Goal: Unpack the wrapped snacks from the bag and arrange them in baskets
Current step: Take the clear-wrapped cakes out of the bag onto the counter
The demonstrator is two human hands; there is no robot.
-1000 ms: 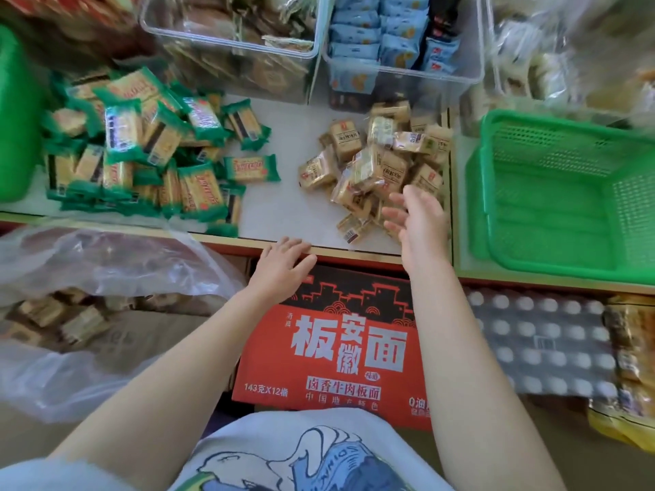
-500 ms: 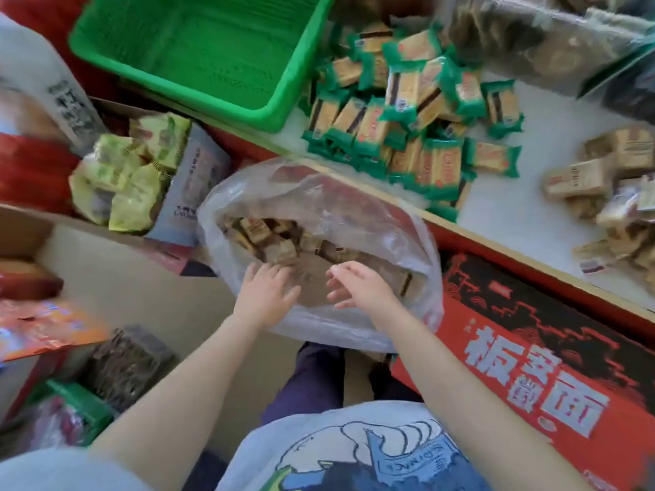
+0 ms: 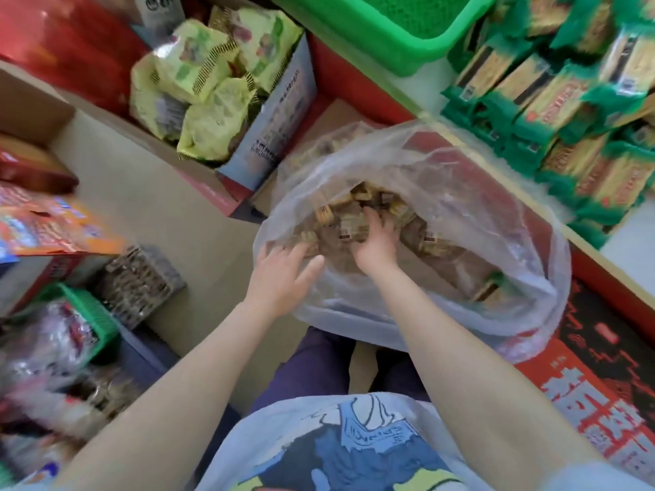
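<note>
At the far left stand cardboard boxes point(image 3: 117, 178) of other goods, and a carton of yellow-green packets point(image 3: 212, 90) sits behind them; neither belongs to this step. The left hand point(image 3: 283, 274) comes next, fingers spread and fairly straight, reaching over the near rim of the clear plastic bag point(image 3: 460, 193) with its fingertips just at the brown wrapped snacks point(image 3: 358, 214) and nothing held. Just to its right, the right hand point(image 3: 375, 239) is deeper inside the bag, lying on the heap of snacks with fingers curled into them; it seems to be gathering a few, though blur hides whether any are truly gripped. The step in hand looks like scooping another load from the bag. The next move calls for both hands to close round a handful and lift it clear of the bag's loose rim. Farther right, a green basket point(image 3: 425, 47) sits on the counter beside a pile of green-wrapped snacks point(image 3: 567, 101).
</note>
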